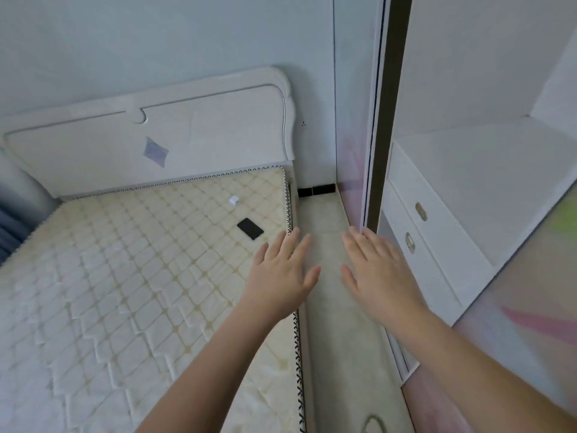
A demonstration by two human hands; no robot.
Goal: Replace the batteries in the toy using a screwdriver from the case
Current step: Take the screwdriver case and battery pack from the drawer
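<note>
My left hand (282, 271) and my right hand (376, 270) are stretched out in front of me, palms down, fingers straight and spread, holding nothing. The left hand hovers over the right edge of a bare quilted mattress (125, 276). The right hand hovers over the narrow floor strip (324, 232) between the bed and a wardrobe. No toy, screwdriver or tool case shows in this view. A small black flat rectangle (250, 228) and a small white cube-like item (234, 200) lie on the mattress near its head end.
A white headboard (156, 142) stands against the pale wall. On the right is an open wardrobe with a sliding door frame (382, 120) and two white drawers (418, 226) with brass pulls. Blue fabric (9, 226) shows at the far left.
</note>
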